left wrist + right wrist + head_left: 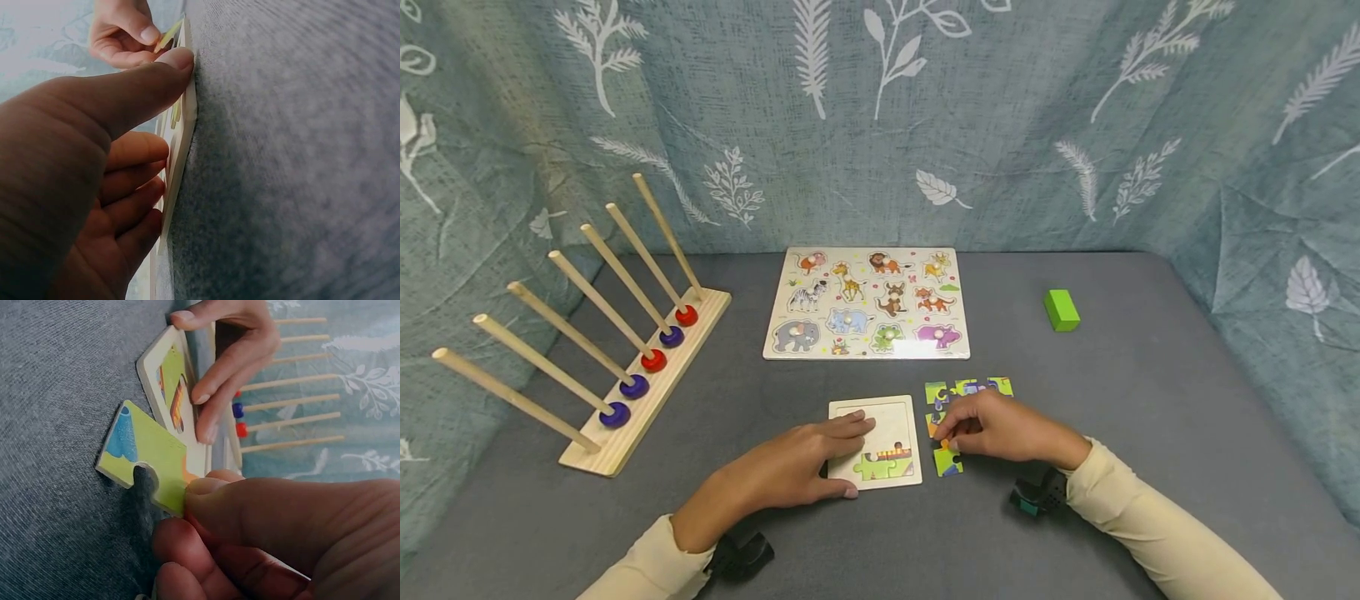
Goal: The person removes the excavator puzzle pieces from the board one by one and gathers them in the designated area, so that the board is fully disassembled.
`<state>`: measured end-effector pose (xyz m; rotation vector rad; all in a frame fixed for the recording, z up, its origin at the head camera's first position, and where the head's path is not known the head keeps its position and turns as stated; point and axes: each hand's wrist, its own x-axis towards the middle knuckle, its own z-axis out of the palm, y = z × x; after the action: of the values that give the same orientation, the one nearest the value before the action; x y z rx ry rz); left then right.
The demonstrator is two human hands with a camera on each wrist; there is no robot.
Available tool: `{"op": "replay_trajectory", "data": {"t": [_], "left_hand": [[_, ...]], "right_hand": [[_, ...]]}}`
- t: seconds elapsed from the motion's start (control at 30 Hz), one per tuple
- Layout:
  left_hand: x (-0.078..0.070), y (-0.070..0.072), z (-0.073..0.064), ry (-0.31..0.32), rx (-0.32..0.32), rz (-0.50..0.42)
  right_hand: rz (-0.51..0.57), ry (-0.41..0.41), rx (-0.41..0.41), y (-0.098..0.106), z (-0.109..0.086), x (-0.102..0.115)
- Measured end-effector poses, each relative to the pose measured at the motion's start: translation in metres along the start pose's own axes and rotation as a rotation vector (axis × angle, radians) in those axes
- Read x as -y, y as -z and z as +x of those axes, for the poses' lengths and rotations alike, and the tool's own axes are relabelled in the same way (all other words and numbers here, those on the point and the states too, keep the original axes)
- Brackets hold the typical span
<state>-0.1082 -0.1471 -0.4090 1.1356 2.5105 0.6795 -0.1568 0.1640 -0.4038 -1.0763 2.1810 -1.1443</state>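
My left hand [808, 462] rests with extended fingers on the left part of a small square wooden puzzle tray [916, 433], its thumb along the near edge. Inside the tray, joined puzzle pieces [887, 465] in green, red and yellow fill the near side. To the right of it, my right hand [992, 427] pinches a green jigsaw piece [147, 447] with a blue patch between thumb and fingers. That piece is tilted up from the grey cloth in the right wrist view. Several loose pieces [936, 392] lie just beyond the right hand, partly hidden by it.
An animal peg puzzle board [868, 304] lies at the back middle. On the left stands a wooden rack [643, 408] of upright pegs with red and blue rings. A green block [1062, 311] sits at the back right, before a leaf-patterned curtain [1000, 125].
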Motion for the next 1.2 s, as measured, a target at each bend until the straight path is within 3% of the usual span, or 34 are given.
{"op": "replay_trajectory", "data": {"t": [0.27, 0.57, 0.8, 1.2], "left_hand": [[0.0, 0.0, 0.003, -0.023, -0.01, 0.004], [0.0, -0.003, 0.003, -0.029, -0.027, -0.018], [0.001, -0.001, 0.002, -0.036, -0.029, -0.021], [0.002, 0.002, -0.001, -0.023, -0.022, -0.037]], "right_hand": [[-0.048, 0.031, -0.065, 0.005, 0.0, 0.0], [-0.087, 0.035, -0.048, -0.001, 0.008, 0.007], [-0.057, 0.017, -0.035, -0.011, 0.018, 0.014], [-0.054, 0.064, 0.002, -0.026, 0.037, 0.029]]}}
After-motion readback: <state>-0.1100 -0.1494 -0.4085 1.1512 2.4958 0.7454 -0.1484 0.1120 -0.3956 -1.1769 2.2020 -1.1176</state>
